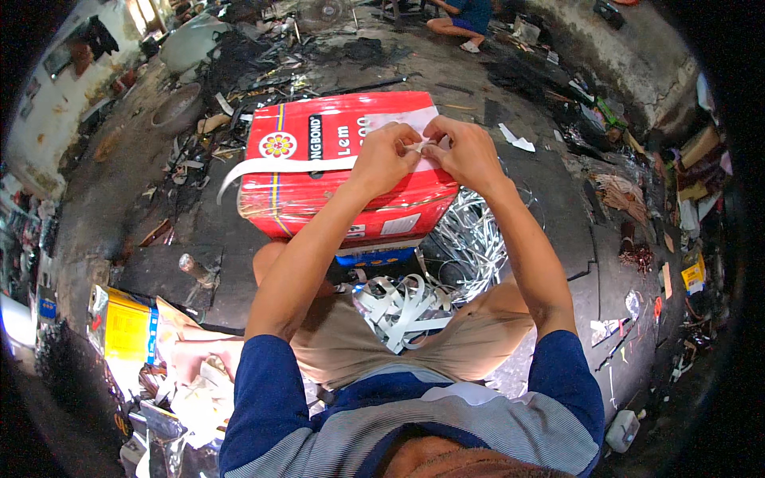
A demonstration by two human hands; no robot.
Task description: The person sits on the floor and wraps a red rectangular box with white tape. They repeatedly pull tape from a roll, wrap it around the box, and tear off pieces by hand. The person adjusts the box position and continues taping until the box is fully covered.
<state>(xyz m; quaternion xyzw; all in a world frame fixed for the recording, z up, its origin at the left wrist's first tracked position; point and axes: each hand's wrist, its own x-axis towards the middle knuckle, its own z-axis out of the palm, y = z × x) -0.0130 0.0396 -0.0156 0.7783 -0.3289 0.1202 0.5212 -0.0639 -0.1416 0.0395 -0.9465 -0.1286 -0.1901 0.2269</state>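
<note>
A red carton (311, 193) wrapped in clear film lies in front of my knees. A flat white strip (291, 165) runs across its top, and its loose left end curls over the carton's edge. My left hand (386, 159) is closed in a pinch on the strip near the carton's right end. Right beside it, my right hand (465, 153) pinches the strip too, the fingertips of both hands almost touching. The strip is bunched between them, and the fingers partly hide it.
Between my legs lies a heap of white strips (406, 312), with thin silvery strips (478, 243) beyond it. A metal-topped post (198, 269) stands at left, near a yellow box (130, 328). Scraps litter both sides. Another person (462, 24) crouches far ahead.
</note>
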